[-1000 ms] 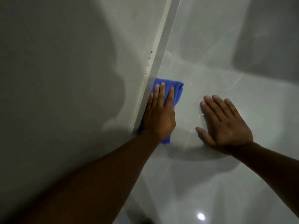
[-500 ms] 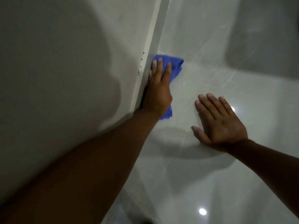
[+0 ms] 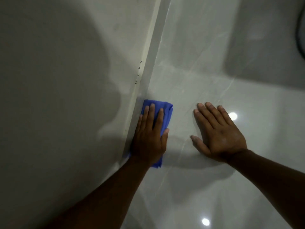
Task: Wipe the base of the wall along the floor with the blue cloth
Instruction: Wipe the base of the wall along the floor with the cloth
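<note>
The cloth (image 3: 165, 113) lies folded on the floor (image 3: 198, 187), tight against the skirting (image 3: 149, 75). Your left hand (image 3: 148, 139) presses it flat, fingers straight and close together. Your right hand (image 3: 219, 134) rests palm-down on the floor nearby, fingers straight, thumb spread.

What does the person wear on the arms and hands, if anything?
Nothing shows. The left hand and the right hand have no gloves, rings or bracelets. The left forearm and the right forearm are bare, with no sleeve or watch in view.
</note>
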